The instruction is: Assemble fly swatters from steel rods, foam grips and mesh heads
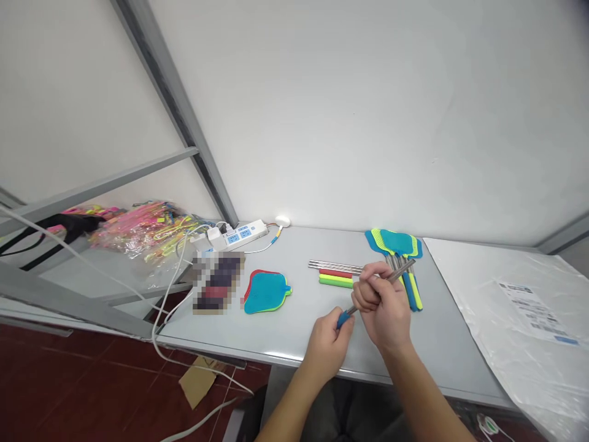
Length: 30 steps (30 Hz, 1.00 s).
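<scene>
My left hand [329, 345] is closed around a blue handle grip [342, 319], most of it hidden in the fist. A metal rod [405, 269] runs up and right from that grip, and my right hand [385, 307] is closed on it. Just beyond my hands lie several bare metal rods [329, 264] beside loose grips [335, 280] in red, yellow and green. Blue and yellow fly swatters [396, 243] are piled behind my right hand, with grips on their rods. Loose fly swatter heads [267, 293], blue on top, lie stacked to the left.
At the table's left are a blurred-out patch [218, 283], a power strip [246, 232] and white cables. Plastic-wrapped colourful items [142, 230] lie beyond a grey metal frame [175, 104]. A white plastic package [515, 319] covers the right side. Cardboard [199, 382] lies on the floor.
</scene>
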Each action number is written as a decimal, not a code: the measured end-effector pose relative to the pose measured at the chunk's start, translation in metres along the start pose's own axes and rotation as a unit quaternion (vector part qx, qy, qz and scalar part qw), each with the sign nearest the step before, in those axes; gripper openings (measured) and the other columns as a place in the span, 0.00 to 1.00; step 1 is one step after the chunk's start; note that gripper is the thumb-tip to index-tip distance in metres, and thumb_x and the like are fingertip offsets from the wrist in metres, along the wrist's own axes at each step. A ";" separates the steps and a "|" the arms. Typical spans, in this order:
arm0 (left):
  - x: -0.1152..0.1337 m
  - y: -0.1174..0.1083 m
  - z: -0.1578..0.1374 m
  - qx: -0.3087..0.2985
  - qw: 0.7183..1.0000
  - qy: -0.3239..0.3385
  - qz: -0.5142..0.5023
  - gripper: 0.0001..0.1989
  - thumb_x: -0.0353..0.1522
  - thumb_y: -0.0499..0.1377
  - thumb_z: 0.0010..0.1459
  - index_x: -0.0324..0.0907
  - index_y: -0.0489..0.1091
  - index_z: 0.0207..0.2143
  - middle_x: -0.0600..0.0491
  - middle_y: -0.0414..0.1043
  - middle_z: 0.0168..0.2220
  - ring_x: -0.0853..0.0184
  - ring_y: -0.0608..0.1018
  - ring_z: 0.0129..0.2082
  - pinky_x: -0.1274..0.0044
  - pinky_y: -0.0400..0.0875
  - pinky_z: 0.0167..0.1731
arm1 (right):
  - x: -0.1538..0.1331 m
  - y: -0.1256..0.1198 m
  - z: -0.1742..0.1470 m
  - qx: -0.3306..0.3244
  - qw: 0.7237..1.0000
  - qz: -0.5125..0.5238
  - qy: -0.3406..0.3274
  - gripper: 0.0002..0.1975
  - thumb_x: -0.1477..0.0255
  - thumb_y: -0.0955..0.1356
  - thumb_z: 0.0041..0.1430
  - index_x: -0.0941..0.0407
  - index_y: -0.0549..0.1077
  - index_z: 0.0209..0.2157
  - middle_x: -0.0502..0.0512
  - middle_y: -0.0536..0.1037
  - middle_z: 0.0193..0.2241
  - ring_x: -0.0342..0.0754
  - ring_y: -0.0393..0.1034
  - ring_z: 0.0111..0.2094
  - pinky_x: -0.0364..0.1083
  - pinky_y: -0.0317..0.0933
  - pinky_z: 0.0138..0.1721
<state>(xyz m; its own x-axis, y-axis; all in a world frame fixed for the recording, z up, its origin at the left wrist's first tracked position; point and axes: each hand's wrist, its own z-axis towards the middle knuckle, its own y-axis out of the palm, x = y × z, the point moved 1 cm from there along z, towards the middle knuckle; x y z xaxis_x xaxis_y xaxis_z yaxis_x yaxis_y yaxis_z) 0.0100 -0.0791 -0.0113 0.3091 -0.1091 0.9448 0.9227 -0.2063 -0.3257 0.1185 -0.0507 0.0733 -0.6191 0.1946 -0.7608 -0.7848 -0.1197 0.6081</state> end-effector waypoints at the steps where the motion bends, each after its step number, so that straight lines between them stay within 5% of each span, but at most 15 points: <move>1: -0.001 0.000 0.000 -0.001 1.000 0.000 -0.005 0.15 0.37 0.51 0.64 0.43 0.53 0.25 0.62 0.51 0.20 0.73 0.55 0.22 0.78 0.48 0.23 | 0.005 -0.001 -0.001 -0.004 1.000 -0.013 0.007 0.07 0.74 0.62 0.61 0.54 0.70 0.30 0.39 0.47 0.15 0.37 0.38 0.16 0.40 0.38 0.18; 11: -0.003 0.001 0.002 0.000 0.998 -0.009 -0.063 0.06 0.28 0.51 0.59 0.39 0.66 0.30 0.55 0.66 0.26 0.69 0.68 0.27 0.79 0.61 0.27 | 0.042 -0.011 -0.029 -0.023 0.973 -0.219 0.070 0.08 0.71 0.62 0.62 0.55 0.71 0.33 0.45 0.61 0.21 0.41 0.57 0.22 0.41 0.53 0.24; 15: 0.003 -0.001 -0.002 0.036 0.990 0.018 -0.135 0.14 0.27 0.54 0.59 0.42 0.65 0.48 0.49 0.71 0.43 0.62 0.73 0.44 0.72 0.68 0.44 | 0.036 -0.013 -0.028 -0.054 0.949 -0.304 0.055 0.10 0.71 0.60 0.64 0.54 0.72 0.35 0.45 0.61 0.20 0.42 0.59 0.23 0.42 0.55 0.26; 20: 0.016 -0.020 -0.007 0.144 0.965 0.140 -0.167 0.23 0.28 0.52 0.59 0.44 0.59 0.58 0.47 0.62 0.58 0.58 0.63 0.59 0.64 0.56 0.59 | 0.037 -0.016 -0.024 -0.058 0.925 -0.377 -0.007 0.11 0.70 0.59 0.66 0.54 0.71 0.36 0.47 0.67 0.25 0.41 0.57 0.23 0.42 0.54 0.27; 25: 0.055 -0.027 0.005 0.108 0.962 0.234 -0.088 0.14 0.34 0.49 0.66 0.43 0.69 0.50 0.46 0.70 0.49 0.58 0.68 0.53 0.65 0.63 0.53 | 0.044 -0.022 -0.023 -0.104 0.917 -0.386 0.008 0.10 0.69 0.60 0.65 0.55 0.69 0.32 0.48 0.67 0.24 0.43 0.59 0.25 0.42 0.55 0.25; 30: 0.071 -0.017 0.022 0.095 0.968 0.232 -0.035 0.14 0.33 0.45 0.68 0.43 0.68 0.32 0.50 0.73 0.33 0.64 0.71 0.37 0.67 0.64 0.45 | 0.053 -0.029 -0.025 -0.072 0.901 -0.424 -0.060 0.10 0.67 0.60 0.65 0.55 0.69 0.35 0.53 0.71 0.31 0.48 0.66 0.34 0.45 0.65 0.35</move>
<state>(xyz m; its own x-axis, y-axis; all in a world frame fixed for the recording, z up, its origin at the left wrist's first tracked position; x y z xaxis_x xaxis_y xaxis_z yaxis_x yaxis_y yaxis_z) 0.0212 -0.0617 0.0623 0.1479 -0.5348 0.8320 0.9769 -0.0521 -0.2072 0.1076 -0.0614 0.0098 0.2053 0.3789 -0.9024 -0.9749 -0.0017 -0.2225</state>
